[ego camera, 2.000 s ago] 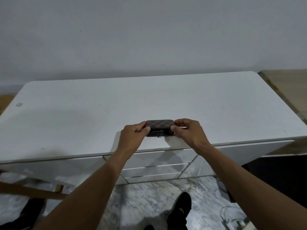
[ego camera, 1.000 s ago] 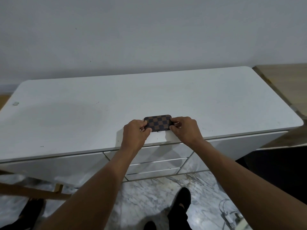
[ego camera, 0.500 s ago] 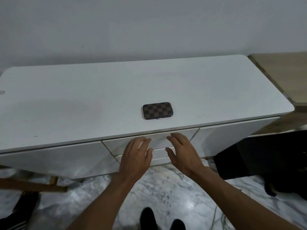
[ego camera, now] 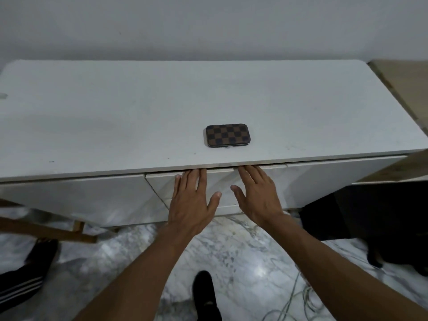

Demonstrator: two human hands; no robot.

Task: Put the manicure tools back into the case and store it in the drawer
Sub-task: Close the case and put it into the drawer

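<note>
The brown checkered manicure case (ego camera: 228, 135) lies closed and flat on the white cabinet top (ego camera: 139, 112), near its front edge. No loose tools are in sight. Below it is the top middle drawer (ego camera: 162, 184), its front standing out a little from the cabinet. My left hand (ego camera: 193, 200) lies flat against the drawer front, fingers straight, fingertips at the drawer's upper edge under the cabinet top. My right hand (ego camera: 258, 193) lies beside it in the same way, fingers spread and reaching up to that edge. Neither hand touches the case.
A grey wall stands behind the cabinet. A wooden surface (ego camera: 407, 79) adjoins at the right. Marble floor (ego camera: 231, 256) lies below, with my dark shoe (ego camera: 205, 295), thin cables (ego camera: 298, 297) at the right, a wooden frame (ego camera: 46, 230) and another person's striped trouser leg (ego camera: 20, 288) at the left.
Both hands let go of the closed case, left it on the cabinet top, and dropped to the front of the top middle drawer. The camera tilted down.
</note>
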